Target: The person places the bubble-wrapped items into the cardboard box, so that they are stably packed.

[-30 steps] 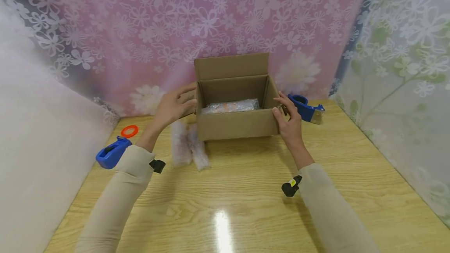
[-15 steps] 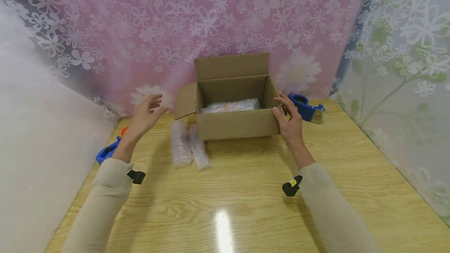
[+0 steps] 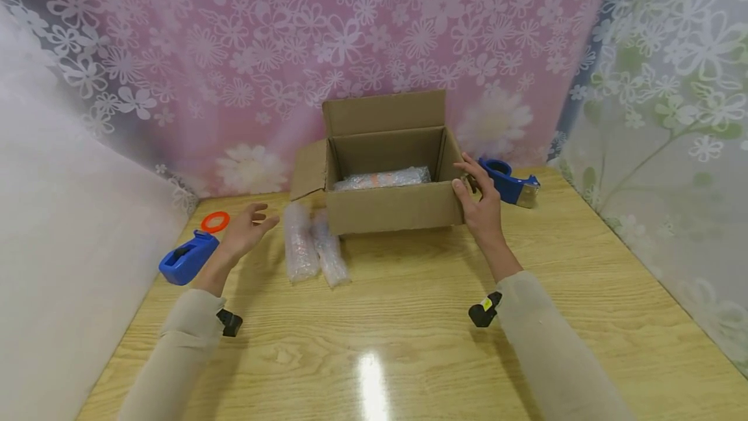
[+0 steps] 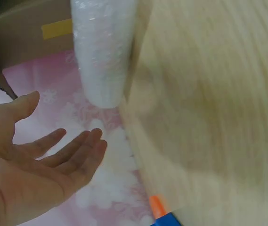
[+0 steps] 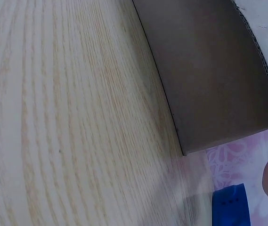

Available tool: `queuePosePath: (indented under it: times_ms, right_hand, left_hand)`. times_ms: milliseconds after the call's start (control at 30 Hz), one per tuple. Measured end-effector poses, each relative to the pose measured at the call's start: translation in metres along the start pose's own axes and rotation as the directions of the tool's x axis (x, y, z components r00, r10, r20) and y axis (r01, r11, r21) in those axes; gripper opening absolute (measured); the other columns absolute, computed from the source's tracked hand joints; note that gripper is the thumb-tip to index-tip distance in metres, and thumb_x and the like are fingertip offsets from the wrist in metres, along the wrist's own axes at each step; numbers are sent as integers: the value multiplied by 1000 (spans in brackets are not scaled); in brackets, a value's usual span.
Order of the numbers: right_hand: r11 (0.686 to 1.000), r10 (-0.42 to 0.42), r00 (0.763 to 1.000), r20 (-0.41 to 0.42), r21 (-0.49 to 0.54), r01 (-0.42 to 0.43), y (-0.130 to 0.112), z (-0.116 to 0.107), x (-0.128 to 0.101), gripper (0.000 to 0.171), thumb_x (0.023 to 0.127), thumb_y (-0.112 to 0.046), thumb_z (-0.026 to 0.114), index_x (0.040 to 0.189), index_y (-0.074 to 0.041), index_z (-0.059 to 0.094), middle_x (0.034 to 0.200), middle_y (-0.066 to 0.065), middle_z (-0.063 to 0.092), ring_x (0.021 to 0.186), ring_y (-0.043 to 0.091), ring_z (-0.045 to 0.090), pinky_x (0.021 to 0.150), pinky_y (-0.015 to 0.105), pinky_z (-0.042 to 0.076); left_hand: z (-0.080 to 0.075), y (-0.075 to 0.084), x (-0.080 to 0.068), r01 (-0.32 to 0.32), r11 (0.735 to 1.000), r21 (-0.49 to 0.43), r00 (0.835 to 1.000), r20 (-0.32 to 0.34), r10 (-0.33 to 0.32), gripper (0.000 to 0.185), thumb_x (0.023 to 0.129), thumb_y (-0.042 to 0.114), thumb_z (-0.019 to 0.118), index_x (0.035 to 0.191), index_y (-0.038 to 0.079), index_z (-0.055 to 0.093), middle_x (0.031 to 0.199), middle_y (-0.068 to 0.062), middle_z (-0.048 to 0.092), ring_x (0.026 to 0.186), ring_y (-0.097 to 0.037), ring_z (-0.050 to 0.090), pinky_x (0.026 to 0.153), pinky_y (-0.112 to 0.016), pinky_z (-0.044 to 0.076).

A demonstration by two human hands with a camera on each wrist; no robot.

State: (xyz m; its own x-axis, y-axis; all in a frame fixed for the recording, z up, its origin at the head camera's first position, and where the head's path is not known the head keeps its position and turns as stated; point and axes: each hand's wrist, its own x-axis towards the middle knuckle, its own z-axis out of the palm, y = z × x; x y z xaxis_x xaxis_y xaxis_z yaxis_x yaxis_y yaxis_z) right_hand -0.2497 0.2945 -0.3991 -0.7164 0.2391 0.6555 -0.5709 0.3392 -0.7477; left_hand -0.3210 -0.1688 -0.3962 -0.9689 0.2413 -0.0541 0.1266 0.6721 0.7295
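Corrugated cardboard box [image 3: 395, 206] gripped by right hand [image 3: 480, 203], left hand [image 3: 245, 231] open near crinkly bubble-wrap rolls [image 3: 314, 249]

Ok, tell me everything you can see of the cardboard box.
The box is plain brown corrugated cardboard, standing upright and open on the wooden table near the flowered back wall. Its rear flap stands up, and its left flap hangs outward. Inside lies a bubble-wrapped item with orange showing through. The right hand touches its right front corner. A yellowish tape strip shows on one side in the left wrist view. Two bubble-wrap packets lie by its left front corner.
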Motion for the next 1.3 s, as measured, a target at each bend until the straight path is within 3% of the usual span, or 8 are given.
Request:
queuePosePath:
  times_ms: [333,500,700,833,1033,1200,1300]
  right_hand:
    - [1000,5,1000,2,0,-5,-1,-2,1,34,104,-3,62,137,2,63,158,18,47,150,24,40,112,37,41]
    - [1000,-1,1000,1,-4,1,-2,-2,2,33,103,-3,62,136,2,64,158,18,48,149,26,41,112,36,40]
    - [1000,-4,1000,-10,6,4,-2,-2,2,33,104,-3,62,136,2,64,158,17,48,148,27,42,108,39,41]
    - [1000,-1,1000,-14,5,1,-1,-2,2,33,103,-3,63,136,2,64,157,19,48,148,27,42,113,45,39]
    - [1000,10,1000,-1,28,-10,-1,1,0,34,103,-3,63,136,3,63,158,19,47,150,29,40,126,58,18]
    - [999,8,1000,0,32,-8,-2,1,-1,33,103,-3,63,135,3,64,158,19,47,149,32,40,127,59,4]
    - [1000,6,1000,1,31,-6,-2,0,-1,33,103,-3,62,136,4,63,158,18,47,149,32,40,128,58,6]
  left_hand:
    - [27,-10,2,117,992,47,991,57,-120,88,104,56,56,160,-5,26,151,-37,44,135,-51,48,108,-62,45]
    - [36,-6,2,129,987,96,989,58,-135,94,101,61,56,158,-9,28,147,-37,49,131,-49,54,104,-59,50]
    - [46,0,7,129,984,125,988,67,-138,95,100,62,56,156,-10,31,149,-38,46,134,-50,51,103,-58,49]
    - [52,1,9,138,981,133,987,63,-147,100,98,67,55,156,-11,29,151,-39,43,135,-52,48,103,-59,49]
    - [55,-2,9,162,978,132,984,54,-170,103,97,67,57,157,-12,27,155,-39,37,141,-54,41,111,-63,42]
    - [52,-7,8,157,984,88,985,57,-162,98,97,59,62,156,-11,28,150,-39,43,136,-52,48,104,-58,50]
    - [47,-10,7,159,985,64,986,48,-162,94,97,55,65,156,-9,31,144,-38,50,126,-48,58,94,-52,57]
